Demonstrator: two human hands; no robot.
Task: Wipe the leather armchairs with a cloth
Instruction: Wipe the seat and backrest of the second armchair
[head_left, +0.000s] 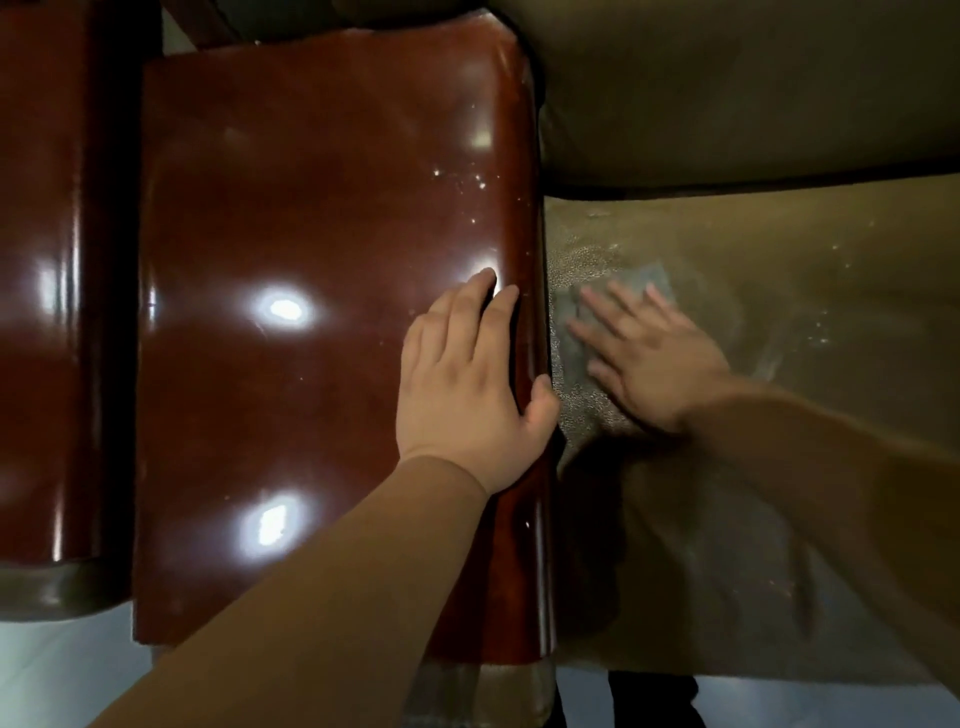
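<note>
The left hand (467, 395) lies flat on the glossy red-brown armrest (322, 291), fingers straight and close together, thumb hooked over its right edge. Just beyond, the right hand (654, 353) presses the cloth (576, 332) onto the seat (810, 415), fingers spread. One grey cloth shows, mostly under that palm, its edges peeking out past the fingertips, blurred. The seat leather is olive-brown and pebbled. A second armrest (41, 291) sits far left.

Seating area of a lounge or waiting room by the look of it, two glossy red-brown armrests (322, 312) side by side, olive leather seat cushion (805, 467) and backrest (727, 93) — pale smooth floor (62, 675) below, ceiling lights mirrored in the gloss.
</note>
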